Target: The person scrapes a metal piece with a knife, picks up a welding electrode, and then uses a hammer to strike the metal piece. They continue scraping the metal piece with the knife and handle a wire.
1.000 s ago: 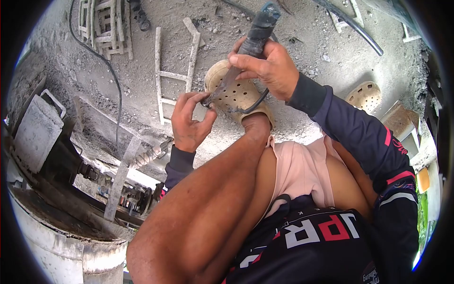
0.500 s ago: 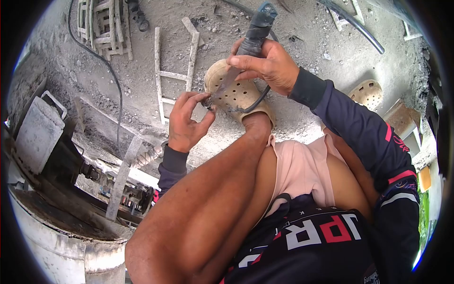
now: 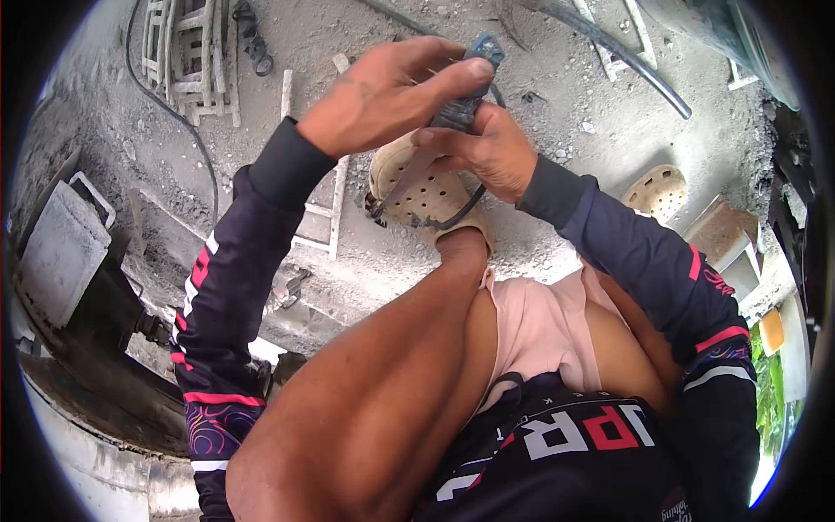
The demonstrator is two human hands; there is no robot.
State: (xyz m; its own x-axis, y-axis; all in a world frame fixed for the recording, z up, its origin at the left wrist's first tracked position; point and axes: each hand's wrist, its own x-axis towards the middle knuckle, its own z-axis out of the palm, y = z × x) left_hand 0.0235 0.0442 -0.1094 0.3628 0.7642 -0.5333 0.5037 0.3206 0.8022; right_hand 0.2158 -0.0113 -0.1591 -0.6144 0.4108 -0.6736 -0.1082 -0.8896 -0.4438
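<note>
A thick dark tube wrapped in black tape, blue at its upper end (image 3: 461, 111), is held between my hands above my right shoe. My right hand (image 3: 496, 157) grips its lower part. My left hand (image 3: 383, 97) reaches across the upper part, its thumb pressed near the blue end; most of its other fingers are hidden behind. A thin greyish strip (image 3: 407, 178) hangs from the right fingers, with a dark ragged end over the shoe. A black cable (image 3: 470, 207) curves below my right hand. The beige perforated clog (image 3: 444, 193) is on my foot.
Dusty ladder-like frames lie ahead (image 3: 329, 222) and are stacked at upper left (image 3: 207, 61). A black pipe (image 3: 622, 54) lies at upper right. A second clog (image 3: 658, 191) is at right. Machinery and a metal drum (image 3: 96, 452) stand at left.
My left hand has left the strip's lower end and moved up to the tube's top. The strip now hangs loose. My right hand keeps its grip, slightly lower and leftward.
</note>
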